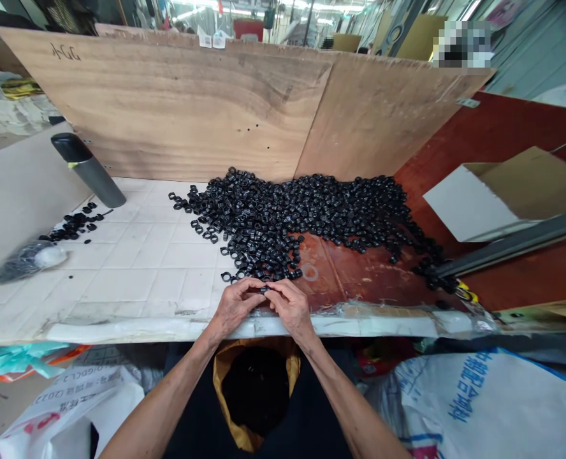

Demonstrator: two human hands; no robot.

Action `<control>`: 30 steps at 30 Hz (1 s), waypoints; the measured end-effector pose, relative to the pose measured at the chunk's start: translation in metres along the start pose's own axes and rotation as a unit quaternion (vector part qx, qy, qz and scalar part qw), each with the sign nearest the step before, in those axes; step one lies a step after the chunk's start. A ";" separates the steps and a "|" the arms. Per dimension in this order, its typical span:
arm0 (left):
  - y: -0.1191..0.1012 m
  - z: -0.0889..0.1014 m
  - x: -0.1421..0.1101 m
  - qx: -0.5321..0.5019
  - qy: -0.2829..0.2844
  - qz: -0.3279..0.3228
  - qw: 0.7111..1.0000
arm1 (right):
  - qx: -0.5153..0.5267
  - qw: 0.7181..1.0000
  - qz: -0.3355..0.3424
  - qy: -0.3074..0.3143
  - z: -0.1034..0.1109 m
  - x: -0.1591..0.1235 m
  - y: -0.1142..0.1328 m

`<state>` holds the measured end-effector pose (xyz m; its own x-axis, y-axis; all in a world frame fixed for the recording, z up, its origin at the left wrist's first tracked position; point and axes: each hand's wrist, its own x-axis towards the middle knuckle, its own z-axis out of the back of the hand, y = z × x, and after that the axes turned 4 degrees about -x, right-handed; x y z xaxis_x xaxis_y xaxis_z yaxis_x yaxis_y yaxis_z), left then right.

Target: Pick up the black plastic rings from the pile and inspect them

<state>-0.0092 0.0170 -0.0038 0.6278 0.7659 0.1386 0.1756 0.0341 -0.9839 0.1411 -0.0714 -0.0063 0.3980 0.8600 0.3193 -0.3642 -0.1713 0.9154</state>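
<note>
One small black piece (264, 289) is held between the two hands, its outline mostly covered by the fingertips. The grip of the left hand (235, 306) is pinched, thumb and forefinger brought together on the piece; the grip of the right hand (290, 306) is likewise narrowed onto it from the other side. The piece is held over the near edge of the surface (134, 255), just in front of one broad heap of black rings (264, 210), packed too closely to be counted. Below the hands, one yellow sack (242, 438) is seen open, its dark contents not made out. At the left, one grey flask (96, 175) with a black cap is stood near scattered black bits (75, 226) and one clear plastic bag (18, 261). The surface is backed by two plywood boards (192, 108). At the right, one open cardboard box (471, 201) is seen behind one metal bar (526, 239). Lower down, the arms are flanked by two printed white sacks (517, 408), one on each side.
</note>
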 end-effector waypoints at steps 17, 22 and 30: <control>-0.006 -0.001 -0.004 -0.018 0.020 -0.018 0.999 | -0.051 0.998 -0.009 -0.038 -0.002 -0.004 0.008; -0.010 0.000 -0.009 0.039 0.038 -0.075 0.996 | -0.082 0.996 -0.031 -0.008 -0.003 -0.007 0.012; 0.001 0.000 -0.016 0.038 -0.042 -0.033 0.998 | -0.048 0.998 -0.045 -0.022 -0.012 -0.018 -0.011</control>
<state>-0.0191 0.0050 -0.0066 0.5505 0.8114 0.1964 0.1550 0.1318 -0.9791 0.1273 -0.0794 -0.0249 0.4684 0.8477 0.2492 -0.4037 -0.0455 0.9137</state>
